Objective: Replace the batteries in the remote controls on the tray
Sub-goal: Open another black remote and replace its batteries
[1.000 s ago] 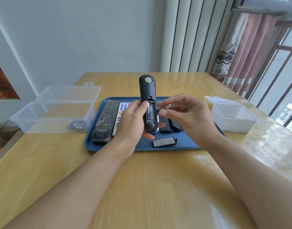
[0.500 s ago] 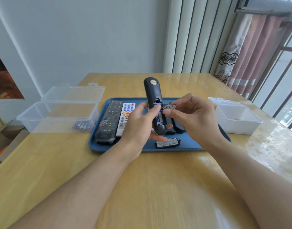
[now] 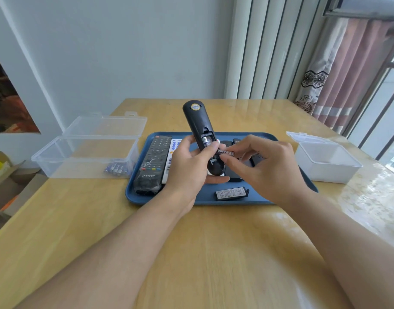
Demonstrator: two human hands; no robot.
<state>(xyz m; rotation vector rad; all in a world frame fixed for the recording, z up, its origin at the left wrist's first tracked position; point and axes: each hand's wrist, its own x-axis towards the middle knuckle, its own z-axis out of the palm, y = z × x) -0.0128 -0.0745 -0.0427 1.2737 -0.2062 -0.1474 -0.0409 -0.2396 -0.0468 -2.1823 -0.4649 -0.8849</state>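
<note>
Tray [image 3: 142, 192]: dark blue. Held remote [image 3: 197, 121]: black, round yellow sticker. Tabletop [image 3: 191, 253]: honey-yellow wood. Curtain [image 3: 338, 74]: dusty pink, pale stripes, black floral border. Box batteries [image 3: 116, 169]: blue-purple, possibly; blurred through plastic.

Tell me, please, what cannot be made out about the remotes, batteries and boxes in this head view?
- Black remote: its button face is turned away; the left hand covers its lower body.
- Battery: label too small to read; whether it is old or new cannot be told.
- White remote: mostly hidden by the left hand.
- Dark remotes under the right hand: number unclear.
- White box: contents hidden by its wall.
</note>
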